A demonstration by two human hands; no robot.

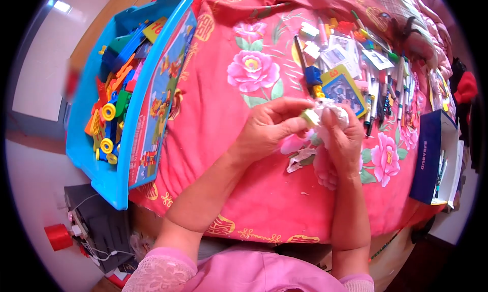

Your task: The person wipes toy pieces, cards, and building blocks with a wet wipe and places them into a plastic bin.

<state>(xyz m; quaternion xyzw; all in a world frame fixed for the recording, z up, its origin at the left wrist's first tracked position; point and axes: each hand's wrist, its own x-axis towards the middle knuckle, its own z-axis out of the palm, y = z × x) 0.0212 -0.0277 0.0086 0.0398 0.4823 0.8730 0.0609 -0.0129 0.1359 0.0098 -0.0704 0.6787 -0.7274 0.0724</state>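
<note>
Red cloth (213, 114) printed with pink flowers and gold marks spreads beneath the hands. Above it, a small pale yellow-green block (310, 118) sits pinched between the closed fingers of the left hand (269, 126). The right hand (346, 139) has its fingers curled tight on a crumpled white tissue (340, 117) right beside the block — whether it wraps part of the block is hard to tell. A white scrap (300, 159) lies below them. Just beyond are a yellow-edged panel (341, 91), a blue block (313, 77) and scattered pens (401, 88). Farther out — a blue bin (82, 149) of toy pieces at left, a dark blue box (429, 144) at right.
</note>
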